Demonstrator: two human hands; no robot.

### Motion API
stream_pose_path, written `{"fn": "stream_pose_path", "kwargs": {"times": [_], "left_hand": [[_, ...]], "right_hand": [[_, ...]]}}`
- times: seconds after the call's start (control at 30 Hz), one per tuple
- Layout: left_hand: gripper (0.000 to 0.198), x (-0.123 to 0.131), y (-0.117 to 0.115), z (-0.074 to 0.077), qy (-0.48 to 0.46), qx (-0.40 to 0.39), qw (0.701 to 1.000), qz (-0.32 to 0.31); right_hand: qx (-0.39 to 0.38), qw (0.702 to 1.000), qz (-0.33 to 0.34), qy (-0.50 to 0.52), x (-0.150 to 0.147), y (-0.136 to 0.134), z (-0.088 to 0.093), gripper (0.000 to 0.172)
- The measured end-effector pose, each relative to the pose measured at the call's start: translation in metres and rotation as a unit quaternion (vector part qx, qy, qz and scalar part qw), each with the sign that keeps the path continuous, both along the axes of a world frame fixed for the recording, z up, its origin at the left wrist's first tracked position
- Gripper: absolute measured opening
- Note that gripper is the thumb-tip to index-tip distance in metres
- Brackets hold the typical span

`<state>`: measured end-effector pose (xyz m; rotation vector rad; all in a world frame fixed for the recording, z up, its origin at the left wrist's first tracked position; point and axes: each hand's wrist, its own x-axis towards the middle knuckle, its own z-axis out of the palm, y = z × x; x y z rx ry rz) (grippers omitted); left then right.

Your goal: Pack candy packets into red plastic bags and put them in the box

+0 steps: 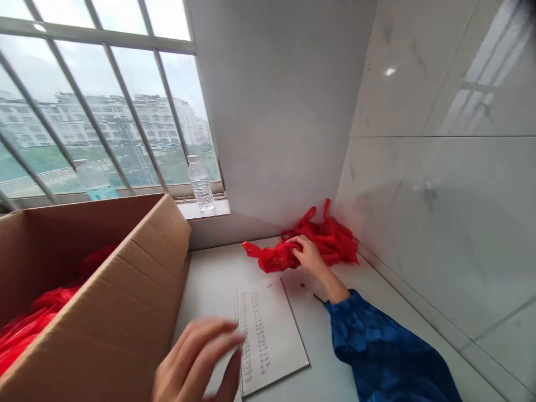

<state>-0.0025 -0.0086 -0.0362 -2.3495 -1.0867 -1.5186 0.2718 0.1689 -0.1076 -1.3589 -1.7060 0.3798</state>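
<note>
My right hand [309, 255], in a blue patterned sleeve, reaches to the far corner of the white counter and grips a bunch of red plastic bags [272, 257]. It lies at the edge of a larger heap of red bags [333, 237] against the wall. My left hand [201, 363] hovers low in front with fingers spread, blurred, its fingertips touching the left edge of an open notebook [270, 332] with columns of handwritten figures.
A large open cardboard box [125, 301] holding more red bags [29, 326] stands at the left. Two water bottles, one [201, 184] and another [94, 178], stand on the windowsill. A tiled wall [439, 195] bounds the counter [213, 273] on the right.
</note>
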Motion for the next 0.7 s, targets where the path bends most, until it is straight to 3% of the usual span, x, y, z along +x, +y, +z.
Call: {"fn": "stream_pose_path", "kwargs": {"times": [0.1, 0.2, 0.33, 0.57, 0.7], "left_hand": [[0.019, 0.016, 0.041, 0.006, 0.021, -0.081, 0.996, 0.017], [0.026, 0.022, 0.079, 0.001, 0.074, -0.196, 0.978, 0.016], [0.026, 0.019, 0.096, -0.018, 0.107, -0.356, 0.928, -0.03], [0.025, 0.015, 0.094, -0.031, 0.094, -0.324, 0.936, 0.095], [0.026, 0.013, 0.098, -0.032, 0.146, -0.341, 0.916, 0.155]], "right_hand": [[0.019, 0.995, 0.094, 0.024, -0.009, -0.026, 0.019, 0.025], [0.019, 0.985, 0.164, 0.053, -0.023, -0.049, 0.032, 0.019], [0.024, 0.987, 0.158, 0.017, -0.04, -0.064, 0.038, 0.014], [0.056, 0.978, 0.138, -0.145, -0.032, -0.067, 0.026, 0.012], [0.059, 0.971, 0.062, -0.223, -0.021, -0.069, 0.02, 0.014]]}}
